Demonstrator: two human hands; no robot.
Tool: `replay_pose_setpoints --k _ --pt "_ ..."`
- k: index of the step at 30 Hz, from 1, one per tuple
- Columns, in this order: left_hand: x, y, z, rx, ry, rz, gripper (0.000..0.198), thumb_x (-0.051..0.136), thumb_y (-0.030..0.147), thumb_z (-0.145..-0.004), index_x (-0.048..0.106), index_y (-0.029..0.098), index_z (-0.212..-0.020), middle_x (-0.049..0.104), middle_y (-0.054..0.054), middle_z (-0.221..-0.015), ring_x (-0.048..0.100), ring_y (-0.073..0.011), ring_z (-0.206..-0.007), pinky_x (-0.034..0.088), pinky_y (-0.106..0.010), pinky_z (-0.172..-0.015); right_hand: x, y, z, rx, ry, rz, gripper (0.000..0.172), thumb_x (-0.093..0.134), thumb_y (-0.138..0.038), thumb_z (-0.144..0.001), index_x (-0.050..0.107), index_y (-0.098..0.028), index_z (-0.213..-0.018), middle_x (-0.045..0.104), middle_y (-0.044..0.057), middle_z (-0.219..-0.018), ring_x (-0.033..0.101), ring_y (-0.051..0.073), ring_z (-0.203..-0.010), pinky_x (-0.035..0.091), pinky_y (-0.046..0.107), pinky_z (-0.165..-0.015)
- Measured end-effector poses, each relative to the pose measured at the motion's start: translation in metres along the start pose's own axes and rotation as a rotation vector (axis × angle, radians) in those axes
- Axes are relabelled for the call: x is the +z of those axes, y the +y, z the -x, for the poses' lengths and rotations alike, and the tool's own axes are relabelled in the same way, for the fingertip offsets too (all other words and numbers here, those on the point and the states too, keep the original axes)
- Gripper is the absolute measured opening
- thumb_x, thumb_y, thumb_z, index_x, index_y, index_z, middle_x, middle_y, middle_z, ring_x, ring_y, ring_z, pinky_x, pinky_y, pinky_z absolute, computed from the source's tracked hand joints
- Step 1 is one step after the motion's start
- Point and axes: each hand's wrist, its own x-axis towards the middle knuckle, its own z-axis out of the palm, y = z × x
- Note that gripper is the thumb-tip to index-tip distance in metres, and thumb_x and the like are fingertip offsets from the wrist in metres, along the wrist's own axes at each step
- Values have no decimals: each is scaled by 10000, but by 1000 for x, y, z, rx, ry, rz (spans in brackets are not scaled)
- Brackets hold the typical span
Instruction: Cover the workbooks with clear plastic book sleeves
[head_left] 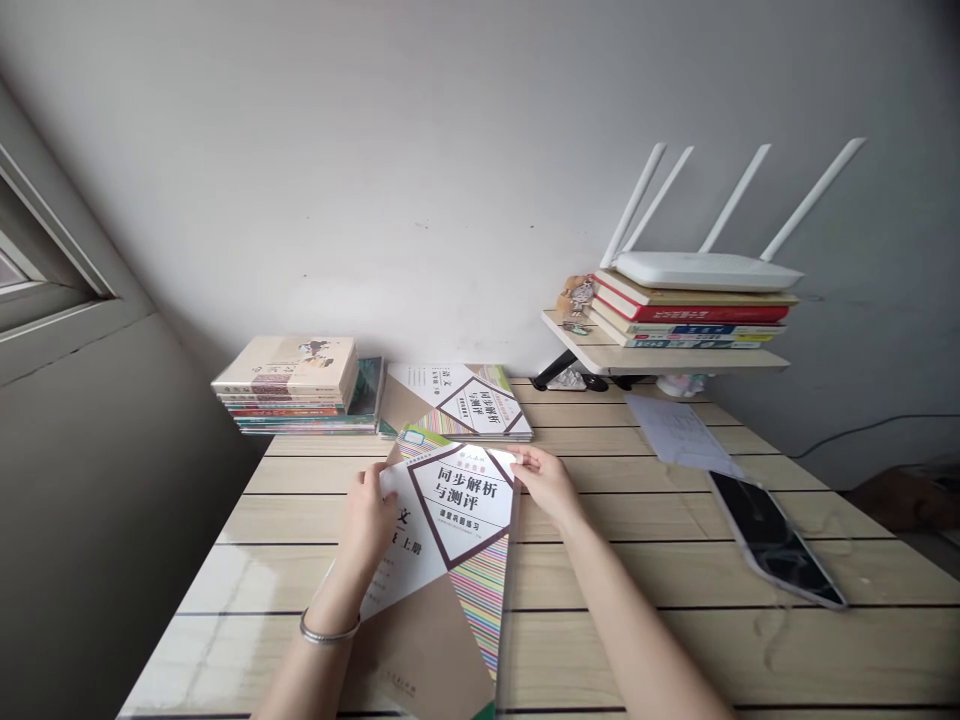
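Observation:
A workbook (457, 560) with a white and brown cover and a rainbow-striped band lies in front of me, its title facing me. My left hand (367, 515) is closed on its left side near the top, thumb on the cover. At the top right corner, my right hand (544, 480) pinches the edge, fingers partly hidden. Just beyond the workbook's top edge lies a stack of similar workbooks (416, 395), turned sideways. Left of that stands a pile of books (281, 365) with a cream-coloured book on top.
A small raised shelf (600, 345) at the back right carries several books (690, 314) and a white router (705, 270) with upright antennas. A paper sheet (679, 430) and a dark-screened tablet (780, 540) lie right of my arm. The wall backs the slatted table (247, 590).

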Motion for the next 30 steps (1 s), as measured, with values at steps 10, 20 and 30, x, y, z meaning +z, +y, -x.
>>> replay_pose_setpoints --k 10,20,30 --pt "-17 12 -5 -164 -96 165 446 548 5 -596 626 228 -974 603 -12 -692 551 -192 -651 358 -255 -604 -29 -3 9 117 -262 291 133 608 -174 -620 552 -196 -739 635 -5 -641 595 137 -563 481 245 -526" --pt "5 110 -86 560 -256 -266 410 469 -40 -709 659 235 -947 673 -33 -755 614 -229 -768 372 -394 -852 -42 -8 39 377 -719 140 263 725 -285 -588 594 -152 -773 663 0 -649 642 126 -521 471 187 -437" --pt "47 102 12 794 -428 76 204 509 281 -876 617 191 -1023 613 -93 -1045 600 -192 -936 489 -326 -829 -29 -11 35 350 -444 -431 311 744 -402 -631 636 -164 -799 649 -12 -602 590 102 -469 487 199 -431"
